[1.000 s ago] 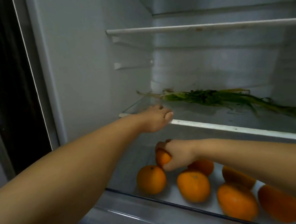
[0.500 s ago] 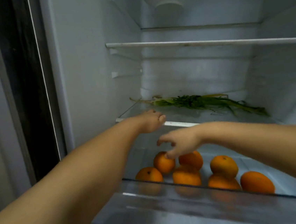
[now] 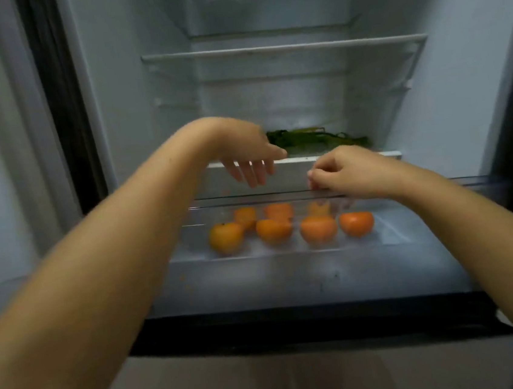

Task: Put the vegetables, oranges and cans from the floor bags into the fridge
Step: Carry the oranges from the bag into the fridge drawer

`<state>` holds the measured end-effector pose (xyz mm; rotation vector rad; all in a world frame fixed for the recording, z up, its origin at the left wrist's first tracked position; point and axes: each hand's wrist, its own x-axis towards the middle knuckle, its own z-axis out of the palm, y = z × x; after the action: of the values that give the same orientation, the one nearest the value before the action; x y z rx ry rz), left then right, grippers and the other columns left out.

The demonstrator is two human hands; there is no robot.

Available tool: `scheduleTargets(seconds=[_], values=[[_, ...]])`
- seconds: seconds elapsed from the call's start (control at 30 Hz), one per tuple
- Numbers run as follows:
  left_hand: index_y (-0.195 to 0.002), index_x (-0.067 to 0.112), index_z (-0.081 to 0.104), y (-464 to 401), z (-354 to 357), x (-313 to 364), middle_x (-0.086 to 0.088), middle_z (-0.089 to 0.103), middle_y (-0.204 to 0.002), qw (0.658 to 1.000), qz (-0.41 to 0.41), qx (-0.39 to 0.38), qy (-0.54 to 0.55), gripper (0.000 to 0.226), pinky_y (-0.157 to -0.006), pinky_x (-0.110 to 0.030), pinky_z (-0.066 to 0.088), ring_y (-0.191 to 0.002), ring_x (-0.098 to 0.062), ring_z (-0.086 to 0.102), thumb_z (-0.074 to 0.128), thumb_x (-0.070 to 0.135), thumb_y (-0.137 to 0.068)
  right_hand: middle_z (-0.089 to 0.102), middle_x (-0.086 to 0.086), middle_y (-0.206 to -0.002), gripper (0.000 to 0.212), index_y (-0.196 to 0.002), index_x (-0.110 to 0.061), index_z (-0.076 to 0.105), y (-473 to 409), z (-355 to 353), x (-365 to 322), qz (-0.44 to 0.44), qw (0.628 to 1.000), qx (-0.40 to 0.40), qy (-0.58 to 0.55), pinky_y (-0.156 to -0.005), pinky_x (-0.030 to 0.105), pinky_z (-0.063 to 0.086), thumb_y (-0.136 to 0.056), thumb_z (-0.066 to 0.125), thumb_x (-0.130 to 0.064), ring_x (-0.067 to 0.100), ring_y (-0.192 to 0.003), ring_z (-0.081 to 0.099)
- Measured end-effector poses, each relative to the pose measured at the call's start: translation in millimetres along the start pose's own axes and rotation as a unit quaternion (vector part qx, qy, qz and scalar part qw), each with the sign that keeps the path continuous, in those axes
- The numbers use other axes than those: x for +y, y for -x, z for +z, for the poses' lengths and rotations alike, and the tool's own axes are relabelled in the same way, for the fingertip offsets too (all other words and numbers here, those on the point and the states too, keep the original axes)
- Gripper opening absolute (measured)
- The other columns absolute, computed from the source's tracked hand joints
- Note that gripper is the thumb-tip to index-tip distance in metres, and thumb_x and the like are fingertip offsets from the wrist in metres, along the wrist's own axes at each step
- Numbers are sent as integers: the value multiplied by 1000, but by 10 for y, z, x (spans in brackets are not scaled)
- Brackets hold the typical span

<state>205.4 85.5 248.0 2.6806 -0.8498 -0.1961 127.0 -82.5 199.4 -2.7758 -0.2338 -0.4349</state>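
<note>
Oranges, round and smooth, sit mid-frame in the clear plastic drawer; left hand hangs spread, right hand loosely curled, empty.

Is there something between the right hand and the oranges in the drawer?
Yes. The right hand is outside the clear drawer, at its top front edge; the drawer's transparent front wall stands before the oranges.

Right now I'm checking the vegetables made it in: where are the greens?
In the head view the greens lie on the glass shelf at the back, above the oranges, just beyond both hands.
</note>
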Motion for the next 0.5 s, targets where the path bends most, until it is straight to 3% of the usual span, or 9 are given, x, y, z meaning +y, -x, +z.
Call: scheduleTargets(seconds=[0.1, 0.2, 0.3, 0.4, 0.5], values=[[-96, 13, 67, 324, 477, 219, -3, 70, -89, 991, 24, 67, -117, 52, -75, -31, 49, -77, -22, 64, 33, 52, -97, 67, -5, -66, 45, -61, -17, 58, 324, 62, 95, 40, 992, 78, 86, -65, 32, 46, -97, 38, -35, 22, -74, 66], [-99, 17, 65, 451, 920, 197, -8, 68, -104, 950, 0, 235, -205, 54, -69, -31, 35, -97, -31, 61, 22, 49, -99, 70, 8, -86, 48, -70, -22, 53, 474, 180, 198, 62, 963, 165, 202, -59, 31, 34, -87, 14, -45, 34, -87, 61], [-86, 17, 65, 347, 996, 126, -5, 69, -93, 907, -6, 353, -230, 51, -62, -29, 29, -92, -29, 62, 23, 41, -100, 69, 8, -86, 67, -75, -22, 56, 416, 225, 228, 57, 949, 188, 248, -50, 29, 20, -72, -7, -45, 34, -85, 62], [-70, 19, 53, 116, 893, 56, -3, 62, -78, 915, 5, 350, -200, 47, -61, -30, 29, -86, -29, 62, 23, 40, -100, 68, 11, -94, 51, -79, -19, 59, 155, 233, 294, 85, 951, 191, 229, -60, 30, 29, -93, 14, -39, 34, -93, 60], [-84, 16, 60, -211, 838, -46, -5, 67, -95, 924, 6, 338, -179, 47, -65, -31, 34, -93, -27, 61, 23, 38, -100, 63, 3, -121, 39, -103, -20, 63, -144, 240, 432, 92, 962, 172, 191, -74, 33, 38, -98, 25, -32, 28, -108, 57]])
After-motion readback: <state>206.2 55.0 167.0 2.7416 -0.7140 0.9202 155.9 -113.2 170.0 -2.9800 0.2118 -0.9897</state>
